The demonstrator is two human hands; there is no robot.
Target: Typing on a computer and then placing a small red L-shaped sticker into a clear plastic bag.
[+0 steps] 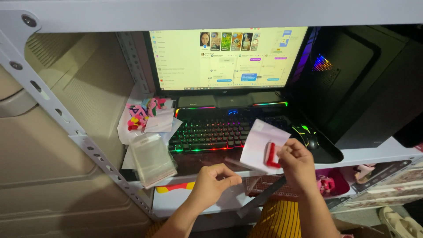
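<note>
1. Two hands are at work in front of a computer, and the packing of one small item seems to be in the middle, not at the end.
2. The right hand (296, 164) is closed on a small red and white item (270, 154) and holds it against a pale paper card (261, 143), above the front edge of the counter (374, 154).
3. The left hand (213, 180) is curled, with the thumb and fingers pinched together. It seems to hold the edge of a clear film or bag (246, 166), but the film is very hard to see, so I cannot tell this for sure.
4. What looks done: the item is already taken up and joined to its card, and both are in the air between the hands.
5. What looks left: the item and card are not clearly inside any bag, and nothing is sealed.
6. A stack of clear plastic bags (152, 158) lies on the counter to the left, well apart from the hands, beside a heap of small pink and red items (142, 115).
7. Behind the hands are a backlit keyboard (207, 132), a mouse (306, 134) and a lit monitor (224, 57).
</note>
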